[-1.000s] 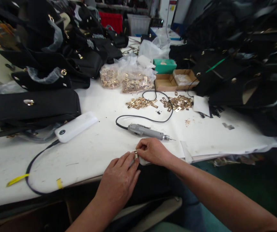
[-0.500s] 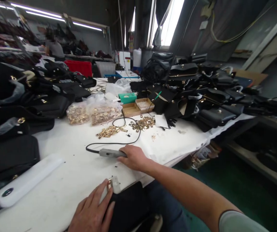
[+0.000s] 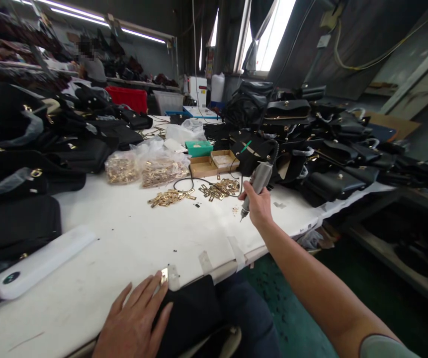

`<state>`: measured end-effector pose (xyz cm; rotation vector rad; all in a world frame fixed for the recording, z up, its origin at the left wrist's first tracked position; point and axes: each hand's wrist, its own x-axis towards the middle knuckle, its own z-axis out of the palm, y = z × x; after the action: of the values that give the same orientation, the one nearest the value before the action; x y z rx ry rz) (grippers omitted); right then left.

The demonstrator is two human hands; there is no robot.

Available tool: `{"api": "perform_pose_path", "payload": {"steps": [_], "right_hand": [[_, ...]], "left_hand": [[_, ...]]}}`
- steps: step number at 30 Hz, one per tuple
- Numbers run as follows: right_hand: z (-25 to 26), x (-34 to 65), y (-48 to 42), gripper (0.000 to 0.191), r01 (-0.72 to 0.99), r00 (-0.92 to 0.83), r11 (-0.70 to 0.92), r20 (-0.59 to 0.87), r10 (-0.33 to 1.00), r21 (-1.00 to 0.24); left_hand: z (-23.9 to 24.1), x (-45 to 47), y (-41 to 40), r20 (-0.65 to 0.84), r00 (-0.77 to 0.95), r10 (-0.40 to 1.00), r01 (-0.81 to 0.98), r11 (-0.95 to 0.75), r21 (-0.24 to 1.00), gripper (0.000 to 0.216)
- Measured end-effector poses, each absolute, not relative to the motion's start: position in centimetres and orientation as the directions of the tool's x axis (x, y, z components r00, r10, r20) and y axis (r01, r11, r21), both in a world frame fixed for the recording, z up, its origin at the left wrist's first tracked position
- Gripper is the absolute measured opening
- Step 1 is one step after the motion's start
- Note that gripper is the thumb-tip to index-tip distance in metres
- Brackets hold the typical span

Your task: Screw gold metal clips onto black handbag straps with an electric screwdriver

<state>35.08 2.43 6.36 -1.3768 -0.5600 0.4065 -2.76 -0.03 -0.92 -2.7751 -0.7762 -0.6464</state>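
Spreading left hand (image 3: 133, 318) loosely, fingertips on gold metal plate (image 3: 164, 275) at black bag (image 3: 190, 314)'s far edge. Grasping electric screwdriver (image 3: 261, 175) in right hand (image 3: 260, 206), well apart from plate. Probably best: pin plate flat, lower screwdriver squarely.

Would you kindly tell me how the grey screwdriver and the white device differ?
The grey screwdriver is held tip down in the right hand; the white device lies on the table. The grey screwdriver narrows to a thin tip, whereas the white device has a rounded end. Both are elongated, with dark cables.
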Motion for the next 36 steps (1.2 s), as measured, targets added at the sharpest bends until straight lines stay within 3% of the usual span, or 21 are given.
{"api": "perform_pose_path", "payload": {"steps": [15, 21, 26, 31, 36], "right_hand": [[2.5, 37.8, 6.7, 0.041, 0.064, 0.858, 0.16, 0.136, 0.496, -0.985], [1.8, 37.9, 6.6, 0.044, 0.052, 0.863, 0.117, 0.104, 0.494, -0.992], [3.4, 36.7, 5.9, 0.042, 0.035, 0.85, 0.17, 0.119, 0.514, -0.985], [6.2, 31.1, 3.7, 0.04, -0.194, 0.707, 0.261, 0.05, 0.705, -0.946], [6.5, 23.0, 1.5, 0.041, -0.465, 0.483, 0.123, -0.134, 0.865, -0.877]], "left_hand": [[-2.6, -3.4, 0.1, 0.405, 0.783, 0.473, 0.529, -0.848, -0.032, 0.054], [-2.3, -3.3, 0.2, 0.4, 0.793, 0.46, 0.517, -0.855, -0.042, 0.052], [-1.8, -3.0, 0.0, 0.409, 0.766, 0.496, 0.536, -0.844, 0.019, 0.043], [-0.4, -2.2, -0.9, 0.365, 0.737, 0.57, 0.586, -0.807, 0.076, 0.038], [0.6, -1.7, -1.9, 0.262, 0.688, 0.677, 0.651, -0.735, 0.19, 0.032]]}}
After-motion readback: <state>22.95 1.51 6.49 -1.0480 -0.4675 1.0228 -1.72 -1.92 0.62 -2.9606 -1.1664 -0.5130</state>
